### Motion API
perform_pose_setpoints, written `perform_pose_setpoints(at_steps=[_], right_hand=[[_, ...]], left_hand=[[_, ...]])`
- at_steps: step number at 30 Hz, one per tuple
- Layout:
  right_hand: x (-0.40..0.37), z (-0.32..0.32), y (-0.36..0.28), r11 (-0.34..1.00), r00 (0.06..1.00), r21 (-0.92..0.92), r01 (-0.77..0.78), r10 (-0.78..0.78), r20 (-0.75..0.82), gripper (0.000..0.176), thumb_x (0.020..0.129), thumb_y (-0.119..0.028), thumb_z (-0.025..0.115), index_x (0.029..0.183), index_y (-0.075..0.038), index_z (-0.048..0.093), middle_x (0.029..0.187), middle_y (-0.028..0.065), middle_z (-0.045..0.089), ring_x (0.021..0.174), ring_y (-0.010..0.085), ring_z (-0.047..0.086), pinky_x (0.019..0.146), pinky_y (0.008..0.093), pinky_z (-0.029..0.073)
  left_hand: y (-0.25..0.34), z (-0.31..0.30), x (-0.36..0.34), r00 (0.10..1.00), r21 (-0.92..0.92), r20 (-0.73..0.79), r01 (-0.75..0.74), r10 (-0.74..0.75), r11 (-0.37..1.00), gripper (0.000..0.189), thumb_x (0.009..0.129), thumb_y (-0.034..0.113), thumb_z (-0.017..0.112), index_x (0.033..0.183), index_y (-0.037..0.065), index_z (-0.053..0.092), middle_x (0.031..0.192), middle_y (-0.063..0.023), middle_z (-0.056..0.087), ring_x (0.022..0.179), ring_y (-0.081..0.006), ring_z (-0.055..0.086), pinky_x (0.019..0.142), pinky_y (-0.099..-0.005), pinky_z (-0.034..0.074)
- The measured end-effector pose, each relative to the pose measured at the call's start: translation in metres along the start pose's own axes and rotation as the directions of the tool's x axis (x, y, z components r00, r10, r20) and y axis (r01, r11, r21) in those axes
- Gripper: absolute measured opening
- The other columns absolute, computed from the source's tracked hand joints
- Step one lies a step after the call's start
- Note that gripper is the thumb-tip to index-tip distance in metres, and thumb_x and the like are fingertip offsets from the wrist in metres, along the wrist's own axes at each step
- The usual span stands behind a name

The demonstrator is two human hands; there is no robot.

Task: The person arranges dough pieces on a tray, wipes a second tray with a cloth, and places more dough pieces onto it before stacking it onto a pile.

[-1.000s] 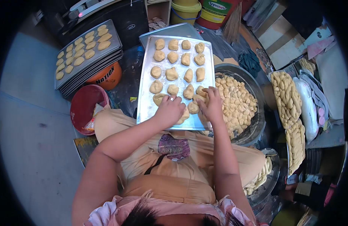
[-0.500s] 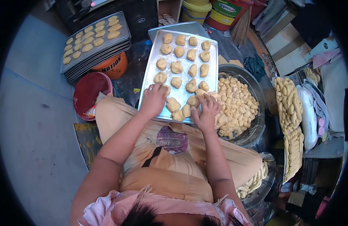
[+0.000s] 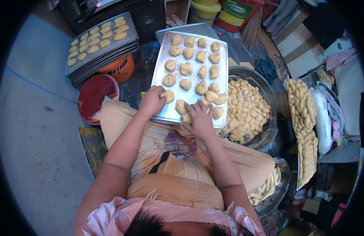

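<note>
Two soft dough lumps (image 3: 169,95) on a metal tray (image 3: 168,112) — left hand (image 3: 152,100) grips one, right hand (image 3: 198,118) spread over another.

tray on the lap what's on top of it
Rows of dough pieces lie on the tray. The left hand and right hand rest on the near ones; any dough beneath the palms is hidden.

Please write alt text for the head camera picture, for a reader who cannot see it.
Seen from above, a seated person's left hand and right hand touch dough pieces at the near end of a metal baking tray on their lap. A basin of more dough stands to the right; a stack of filled trays lies upper left.
</note>
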State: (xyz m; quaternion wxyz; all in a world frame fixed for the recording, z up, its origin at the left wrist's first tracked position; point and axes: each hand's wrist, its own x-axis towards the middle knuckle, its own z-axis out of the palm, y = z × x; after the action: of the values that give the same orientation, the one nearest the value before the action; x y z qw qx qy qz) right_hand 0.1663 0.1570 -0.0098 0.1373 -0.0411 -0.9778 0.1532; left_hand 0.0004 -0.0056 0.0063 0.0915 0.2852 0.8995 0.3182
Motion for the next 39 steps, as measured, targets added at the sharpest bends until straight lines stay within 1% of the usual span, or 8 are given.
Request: perform_pose_setpoints(at_steps=[9, 18, 25, 26, 29, 33, 34, 39], right_hand=[[-0.002, 0.02, -0.02, 0.996, 0.988, 0.024, -0.09, 0.092, -0.126, 0.058, 0.079, -0.028, 0.07, 0.131, -0.01, 0.05, 0.121, 0.0083, 0.057, 0.124, 0.0263, 0.045, 0.107, 0.0575, 0.019], [-0.025, 0.03, 0.015, 0.852, 0.944, 0.522, 0.024, 0.152, -0.292, 0.044, 0.078, -0.006, 0.066, 0.121, -0.005, 0.055, 0.117, 0.0136, 0.059, 0.115, 0.0328, 0.054, 0.107, 0.046, 0.032], [-0.025, 0.015, 0.031, 0.173, 0.784, 0.984, -0.042, 0.616, -0.075, 0.033, 0.089, -0.01, 0.056, 0.121, -0.003, 0.049, 0.112, 0.0126, 0.057, 0.1, 0.0224, 0.059, 0.09, 0.0386, 0.05], [-0.021, 0.004, 0.032, -0.086, 0.765, 0.996, 0.036, 0.643, 0.028, 0.027, 0.093, -0.013, 0.052, 0.118, -0.005, 0.049, 0.105, 0.0108, 0.058, 0.094, 0.0203, 0.059, 0.082, 0.0362, 0.052], [-0.019, -0.016, 0.049, -0.237, 0.753, 0.97, 0.054, 0.648, 0.116, 0.021, 0.092, -0.015, 0.058, 0.109, -0.004, 0.055, 0.091, 0.0029, 0.058, 0.083, 0.012, 0.058, 0.072, 0.0234, 0.049], [-0.017, -0.03, 0.051, 0.361, 0.751, 0.896, -0.257, 0.659, -0.05, 0.019, 0.087, -0.014, 0.066, 0.103, -0.005, 0.059, 0.082, 0.0045, 0.059, 0.078, 0.0138, 0.059, 0.069, 0.0254, 0.049], [-0.018, -0.021, 0.066, 0.824, 0.852, 0.509, -0.25, 0.437, -0.289, 0.025, 0.082, -0.013, 0.067, 0.105, -0.005, 0.061, 0.089, 0.0088, 0.062, 0.081, 0.0225, 0.063, 0.071, 0.0326, 0.051], [-0.007, -0.023, 0.034, 0.926, 0.927, 0.166, -0.34, 0.36, -0.106, 0.033, 0.079, -0.018, 0.068, 0.109, -0.006, 0.062, 0.108, 0.0144, 0.062, 0.09, 0.0327, 0.063, 0.074, 0.0417, 0.051]], left_hand=[[0.022, 0.009, -0.01, 0.959, 0.193, -0.049, -0.265, 0.279, 0.945, 0.025, 0.079, 0.024, 0.068, 0.09, 0.003, 0.062, 0.093, -0.013, 0.061, 0.099, -0.0343, 0.057, 0.085, -0.0453, 0.043], [0.022, 0.048, -0.008, 0.935, 0.179, -0.047, -0.339, 0.352, 0.924, 0.031, 0.08, 0.01, 0.063, 0.111, 0.008, 0.064, 0.104, -0.0117, 0.063, 0.1, -0.0326, 0.059, 0.092, -0.0437, 0.042], [0.038, 0.045, -0.011, 0.861, 0.145, -0.147, -0.469, 0.488, 0.871, 0.024, 0.081, 0.015, 0.064, 0.103, 0.006, 0.064, 0.109, -0.0099, 0.06, 0.103, -0.0297, 0.055, 0.09, -0.0436, 0.041], [0.044, 0.043, -0.015, 0.854, 0.149, -0.088, -0.498, 0.513, 0.854, 0.024, 0.08, 0.016, 0.066, 0.102, 0.006, 0.063, 0.108, -0.0096, 0.06, 0.103, -0.029, 0.055, 0.09, -0.0431, 0.04], [0.06, 0.048, -0.027, 0.823, 0.144, 0.073, -0.568, 0.564, 0.81, 0.029, 0.079, 0.021, 0.069, 0.102, 0.006, 0.062, 0.104, -0.0089, 0.058, 0.104, -0.0272, 0.053, 0.09, -0.0415, 0.039], [0.065, 0.069, -0.038, 0.805, 0.151, 0.195, -0.589, 0.56, 0.794, 0.039, 0.075, 0.021, 0.071, 0.108, 0.006, 0.058, 0.098, -0.0108, 0.056, 0.098, -0.0304, 0.055, 0.087, -0.0418, 0.04], [0.065, 0.068, -0.038, 0.804, 0.137, 0.239, -0.583, 0.545, 0.8, 0.04, 0.074, 0.021, 0.071, 0.109, 0.005, 0.058, 0.097, -0.0117, 0.056, 0.096, -0.0315, 0.055, 0.086, -0.0423, 0.041], [0.058, 0.042, -0.04, 0.878, -0.101, 0.217, -0.414, 0.426, 0.905, 0.039, 0.071, 0.017, 0.07, 0.107, 0.004, 0.059, 0.096, -0.0161, 0.055, 0.092, -0.0352, 0.056, 0.084, -0.0435, 0.044]])
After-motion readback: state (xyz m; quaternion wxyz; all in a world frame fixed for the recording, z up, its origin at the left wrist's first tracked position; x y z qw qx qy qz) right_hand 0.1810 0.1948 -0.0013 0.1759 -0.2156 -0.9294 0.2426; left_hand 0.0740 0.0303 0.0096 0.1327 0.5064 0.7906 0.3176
